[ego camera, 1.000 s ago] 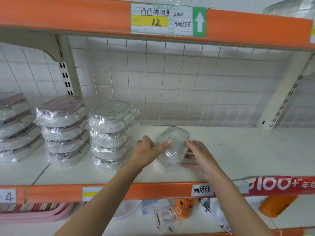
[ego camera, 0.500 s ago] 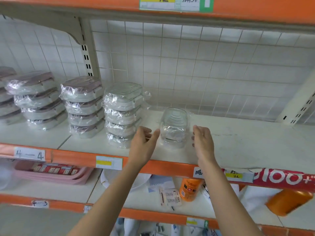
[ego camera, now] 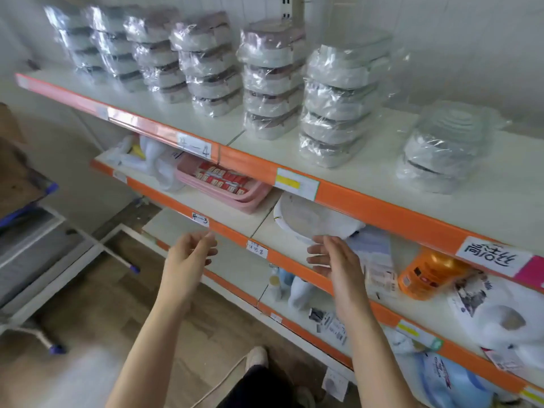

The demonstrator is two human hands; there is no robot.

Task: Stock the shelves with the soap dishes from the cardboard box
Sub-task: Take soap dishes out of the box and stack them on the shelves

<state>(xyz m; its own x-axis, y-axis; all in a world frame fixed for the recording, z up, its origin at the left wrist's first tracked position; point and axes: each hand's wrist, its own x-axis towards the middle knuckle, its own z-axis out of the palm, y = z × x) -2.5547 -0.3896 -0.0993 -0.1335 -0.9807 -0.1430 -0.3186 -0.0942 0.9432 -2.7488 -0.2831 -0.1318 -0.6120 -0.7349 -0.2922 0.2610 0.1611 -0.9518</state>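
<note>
Several stacks of plastic-wrapped soap dishes stand in a row on the white shelf [ego camera: 368, 172] with the orange front edge. The tallest near stack [ego camera: 338, 104] is four high. To its right sits a short stack of two soap dishes [ego camera: 441, 148], standing apart from my hands. My left hand [ego camera: 188, 257] and my right hand [ego camera: 332, 260] hover below that shelf, in front of the lower shelves, both empty with relaxed fingers. The cardboard box [ego camera: 11, 160] shows only as a brown edge at the far left.
On the shelf below lie a pink tray of red packets [ego camera: 223, 184], a white round plate [ego camera: 309, 222] and an orange bottle [ego camera: 426, 275]. White bags and small packets fill the lower right. A metal-framed cart [ego camera: 38, 254] stands on the wooden floor at left.
Both hands let go of the short stack and dropped down away from the shelf. The view swung down and to the left, bringing the lower shelves and floor into sight.
</note>
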